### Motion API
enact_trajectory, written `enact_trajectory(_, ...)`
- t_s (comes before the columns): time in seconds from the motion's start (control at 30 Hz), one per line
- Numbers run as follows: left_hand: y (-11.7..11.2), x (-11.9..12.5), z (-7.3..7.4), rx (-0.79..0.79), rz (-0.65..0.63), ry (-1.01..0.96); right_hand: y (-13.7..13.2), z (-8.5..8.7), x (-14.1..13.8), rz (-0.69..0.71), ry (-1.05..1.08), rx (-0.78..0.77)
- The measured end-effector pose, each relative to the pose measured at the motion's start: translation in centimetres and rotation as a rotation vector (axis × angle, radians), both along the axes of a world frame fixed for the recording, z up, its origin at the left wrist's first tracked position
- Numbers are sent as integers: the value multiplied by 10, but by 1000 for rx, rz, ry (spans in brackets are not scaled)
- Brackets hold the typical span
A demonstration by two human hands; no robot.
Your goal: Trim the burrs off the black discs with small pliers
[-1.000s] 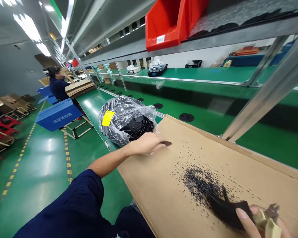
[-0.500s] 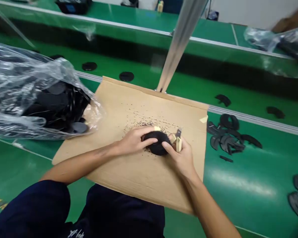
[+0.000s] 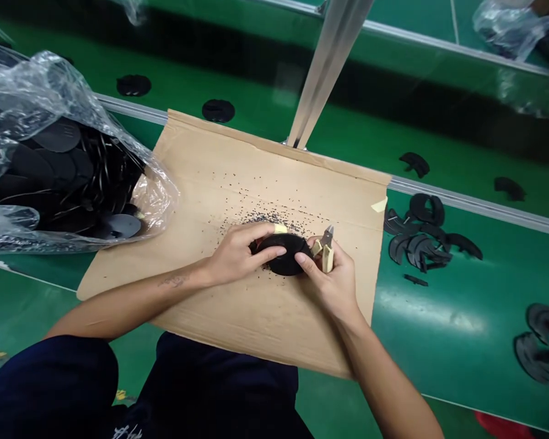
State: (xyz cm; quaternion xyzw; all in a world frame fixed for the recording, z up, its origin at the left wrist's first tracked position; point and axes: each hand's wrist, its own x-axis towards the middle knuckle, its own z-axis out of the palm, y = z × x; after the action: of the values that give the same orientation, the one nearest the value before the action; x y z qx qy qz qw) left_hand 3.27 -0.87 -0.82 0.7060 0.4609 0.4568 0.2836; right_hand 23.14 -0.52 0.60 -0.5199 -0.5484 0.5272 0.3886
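Note:
Between both hands, above the brown cardboard sheet [image 3: 256, 320], is a round black plastic disc [image 3: 286, 261]. My left hand [image 3: 238, 251] grips its left side, thumb on the near face and a yellow wrapping on one fingertip. On the right edge of the disc rests the thumb of my right hand [image 3: 336, 283]. That same hand also holds side cutters [image 3: 327, 249] with pale yellow handles, their jaws pointing up and away from the disc. Small black specks [image 3: 268, 216] lie scattered on the cardboard just beyond the disc. Fingers behind the disc are hidden.
At left, an open clear plastic bag [image 3: 160, 195] holds many black discs. A pile of curved black pieces [image 3: 423, 244] lies right of the cardboard; more curved parts [image 3: 537, 341] sit farther right. A metal post [image 3: 324, 79] rises behind the cardboard. Black discs [image 3: 218, 110] lie beyond the rail.
The camera view has shifted, so the bench's far side sits higher in the picture. Both hands keep hold of the disc, which now shows a slightly different tilt. The cutters stay in my right hand.

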Motion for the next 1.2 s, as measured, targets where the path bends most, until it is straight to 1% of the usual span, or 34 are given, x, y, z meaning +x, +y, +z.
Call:
enact_trajectory(0.07, -1, 0, 0, -1, 24, -3, 0, 0, 0, -5, -12, -3)
enact_trajectory(0.13, -1, -1, 0, -40, 40, -14, 0, 0, 0, -10, -20, -3)
enact_trajectory(0.2, 0, -3, 1, -73, 24, 6, 0, 1, 1, -9, -30, 3)
enact_trajectory(0.27, 3, -5, 4, -47, -40, 67, 0, 2, 1, -3, -42, 14)
enact_trajectory(0.33, 6, -9, 8, -13, -135, 143, -1, 2, 2, 4, -44, 27)
enact_trajectory(0.4, 9, -13, 14, -49, -193, 185, -1, 2, 1, 4, -41, 30)
enact_trajectory(0.43, 10, -14, 16, -92, -195, 178, 0, 1, 1, -3, -39, 28)
enact_trajectory(0.5, 10, -15, 18, -185, -155, 72, 0, 0, 1, -25, -33, 18)
enact_trajectory(0.57, 10, -14, 17, -244, -118, -120, 1, -1, 1, -45, -19, 7)
enact_trajectory(0.63, 9, -11, 14, -248, -97, -284, 1, -2, 0, -36, -8, -10)
enact_trajectory(0.7, 8, -8, 11, -220, -69, -349, 0, -2, -1, -14, 3, -28)
enact_trajectory(0.77, 7, -6, 9, -196, -19, -313, -1, -1, -2, 6, 18, -42)
enact_trajectory(0.9, 4, -7, 9, -123, 44, -86, -4, -1, -5, 15, 5, -21)
enact_trajectory(0.97, 1, -8, 10, -67, 46, -72, -5, -1, -5, 8, -10, -6)
enact_trajectory(1.03, -1, -7, 10, -45, 39, -109, -5, -1, -5, 1, 3, -12)
enact_trajectory(1.1, -2, -5, 10, -59, 37, -102, -4, -1, -4, -6, 34, -35)
enact_trajectory(1.2, -1, -2, 9, -82, 43, -28, -4, -1, -4, -7, 63, -56)
